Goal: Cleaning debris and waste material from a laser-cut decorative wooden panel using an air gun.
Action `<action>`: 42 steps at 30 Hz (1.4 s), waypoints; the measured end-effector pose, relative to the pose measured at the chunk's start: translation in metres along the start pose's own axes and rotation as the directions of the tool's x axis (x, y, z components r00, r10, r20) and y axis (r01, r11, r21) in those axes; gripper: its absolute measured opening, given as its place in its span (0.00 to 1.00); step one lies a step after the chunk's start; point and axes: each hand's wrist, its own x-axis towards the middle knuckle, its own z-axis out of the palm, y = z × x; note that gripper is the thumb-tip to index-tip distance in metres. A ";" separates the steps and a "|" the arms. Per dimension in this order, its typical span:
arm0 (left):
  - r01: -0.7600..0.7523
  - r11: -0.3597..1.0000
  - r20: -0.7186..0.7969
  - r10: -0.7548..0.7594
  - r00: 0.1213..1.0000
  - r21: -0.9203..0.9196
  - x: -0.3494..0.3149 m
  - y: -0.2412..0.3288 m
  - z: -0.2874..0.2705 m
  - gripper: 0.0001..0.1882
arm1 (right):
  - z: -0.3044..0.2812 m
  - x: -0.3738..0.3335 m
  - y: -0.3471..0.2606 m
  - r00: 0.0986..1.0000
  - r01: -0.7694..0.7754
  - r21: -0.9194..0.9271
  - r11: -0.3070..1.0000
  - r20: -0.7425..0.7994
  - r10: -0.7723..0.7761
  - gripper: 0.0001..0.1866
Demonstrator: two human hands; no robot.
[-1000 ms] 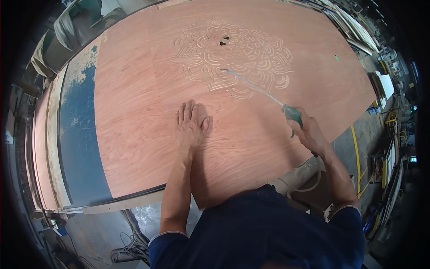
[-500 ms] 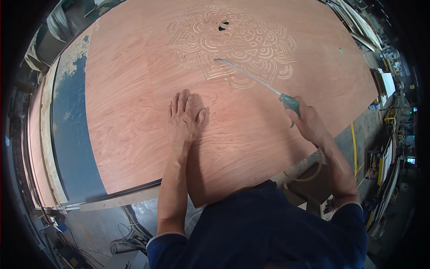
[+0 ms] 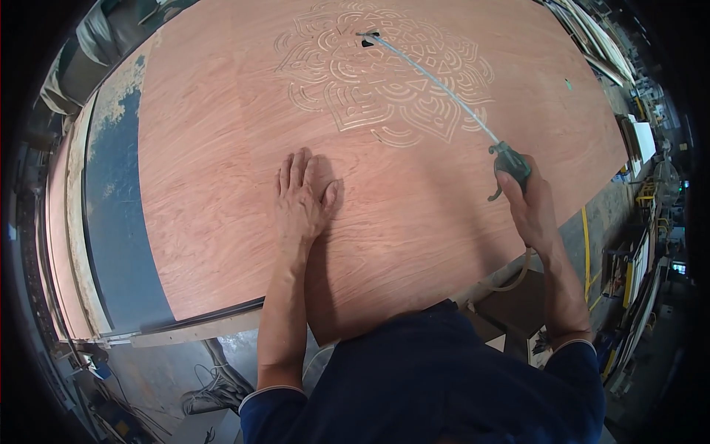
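A large reddish plywood sheet (image 3: pixel 222 148) lies before me, with a mandala pattern (image 3: pixel 414 81) grooved into its far middle part. My right hand (image 3: pixel 534 203) is closed round the green handle of an air blow gun (image 3: pixel 512 166). Its long thin nozzle reaches far and to the left, the tip over a small dark hole (image 3: pixel 367 43) in the pattern; whether it touches cannot be made out. A pale hose runs down from the gun past my right wrist. My left hand (image 3: pixel 302 203) rests palm down on the bare wood, fingers stretched out, near side of the pattern.
Left of the plywood runs a dark blue-grey strip of table (image 3: pixel 115 222) with worn patches. Below the table's near edge lie coiled cables (image 3: pixel 218 388). On the right, a yellow floor line (image 3: pixel 586 248) passes stacked boards (image 3: pixel 640 140). More sheets lean at the far right.
My right hand has moved a little right with the blow gun. The nozzle tip has gone from the pattern's near left part to the dark hole farther away. My left hand stays nearly still.
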 end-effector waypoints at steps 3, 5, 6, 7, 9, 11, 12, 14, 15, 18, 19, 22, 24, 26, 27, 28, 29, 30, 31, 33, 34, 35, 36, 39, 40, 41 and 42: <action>-0.020 1.000 0.013 0.020 1.000 -0.021 0.003 0.005 -0.002 0.33 | 0.000 0.005 0.039 0.963 -0.034 -0.320 0.947 0.244 0.117 0.12; -0.004 1.000 0.018 0.004 1.000 -0.008 0.003 0.003 -0.005 0.33 | -0.002 0.005 0.020 0.984 -0.028 -0.206 0.978 0.168 0.064 0.12; 0.000 1.000 0.025 0.000 1.000 -0.005 0.003 0.003 -0.007 0.33 | -0.004 0.002 0.009 0.997 -0.021 -0.094 0.995 0.077 0.028 0.11; 0.002 1.000 0.032 -0.001 1.000 -0.002 0.003 0.003 -0.009 0.33 | -0.005 0.001 0.002 0.996 -0.021 -0.089 0.996 0.081 0.028 0.11; 0.012 1.000 0.030 -0.012 0.999 0.004 0.000 0.001 -0.007 0.33 | -0.006 0.001 -0.006 0.995 0.080 0.079 0.994 -0.062 -0.075 0.11; -0.007 1.000 0.024 0.008 1.000 -0.020 0.003 0.008 -0.006 0.32 | -0.003 0.008 0.030 0.995 0.002 -0.107 0.994 0.100 0.009 0.11; -0.009 1.000 0.036 0.009 0.999 -0.020 0.003 0.009 -0.010 0.32 | 0.000 0.011 0.044 0.959 -0.035 -0.282 0.959 0.260 0.111 0.12; 0.013 1.000 0.045 -0.013 0.999 -0.002 0.004 0.007 -0.009 0.32 | 0.001 0.007 0.029 0.970 0.004 -0.154 0.988 0.240 0.034 0.12; 0.003 1.000 0.049 -0.003 0.999 0.015 0.004 0.007 -0.008 0.32 | 0.000 0.006 0.025 0.983 -0.043 -0.098 0.994 0.173 0.060 0.12; -0.066 0.998 0.054 0.067 0.996 -0.020 0.025 0.005 0.003 0.31 | 0.006 0.007 0.049 0.991 -0.078 -0.052 0.996 0.105 0.083 0.13; -0.114 0.991 0.054 0.118 0.992 -0.067 0.038 0.004 0.008 0.31 | 0.007 0.010 0.061 0.991 -0.063 -0.063 0.996 0.113 0.070 0.14; -0.145 0.977 0.016 0.149 0.989 -0.159 0.088 0.010 0.031 0.27 | 0.012 0.016 0.075 0.980 -0.199 0.080 0.977 0.047 0.196 0.17; -0.196 0.974 0.018 0.199 0.980 -0.114 0.119 0.006 0.045 0.26 | 0.016 0.016 0.091 0.981 -0.191 0.141 0.971 0.042 0.187 0.19; -0.257 0.964 0.029 0.260 0.965 -0.075 0.139 0.006 0.055 0.25 | 0.015 0.016 0.107 0.981 -0.192 0.204 0.960 0.031 0.190 0.21; -0.308 0.949 0.030 0.310 0.950 -0.072 0.147 0.001 0.057 0.25 | 0.015 0.018 0.115 0.962 -0.270 0.297 0.916 0.057 0.265 0.22; -0.361 0.929 0.032 0.365 0.931 -0.079 0.155 0.002 0.060 0.24 | 0.012 0.018 0.123 0.935 -0.349 0.380 0.857 0.085 0.344 0.22; -0.367 0.926 0.046 0.372 0.927 -0.086 0.158 0.003 0.062 0.24 | 0.010 0.019 0.130 0.929 -0.363 0.383 0.849 0.085 0.359 0.22; -0.386 0.920 0.054 0.390 0.919 -0.066 0.159 0.004 0.064 0.24 | 0.009 0.020 0.137 0.923 -0.378 0.476 0.794 0.124 0.365 0.20; -0.405 0.913 0.063 0.407 0.911 -0.043 0.159 0.005 0.064 0.23 | 0.009 0.020 0.143 0.917 -0.390 0.565 0.727 0.163 0.365 0.18; -0.417 0.908 0.073 0.419 0.905 -0.036 0.160 0.008 0.065 0.23 | 0.012 0.018 0.163 0.913 -0.400 0.572 0.716 0.180 0.366 0.21; -0.423 0.906 0.071 0.423 0.903 -0.024 0.159 0.008 0.065 0.22 | 0.016 0.018 0.167 0.914 -0.400 0.576 0.713 0.196 0.354 0.24; -0.424 0.905 0.082 0.424 0.902 -0.025 0.160 0.009 0.066 0.22 | 0.017 0.018 0.169 0.911 -0.408 0.579 0.706 0.202 0.361 0.24; -0.418 0.908 0.074 0.418 0.905 -0.016 0.161 0.010 0.067 0.22 | 0.016 0.018 0.167 0.909 -0.408 0.589 0.698 0.196 0.367 0.25; -0.398 0.917 0.063 0.399 0.915 -0.023 0.163 0.011 0.067 0.22 | 0.016 0.019 0.168 0.902 -0.419 0.592 0.688 0.190 0.387 0.26; -0.381 0.924 0.057 0.383 0.922 -0.036 0.163 0.012 0.066 0.22 | 0.015 0.019 0.169 0.899 -0.426 0.584 0.691 0.191 0.393 0.26; -0.379 0.925 0.060 0.381 0.923 -0.036 0.163 0.013 0.065 0.22 | 0.015 0.019 0.170 0.898 -0.429 0.584 0.689 0.195 0.395 0.26; -0.390 0.920 0.052 0.392 0.918 -0.042 0.164 0.015 0.065 0.22 | 0.014 0.018 0.170 0.902 -0.420 0.587 0.692 0.189 0.388 0.25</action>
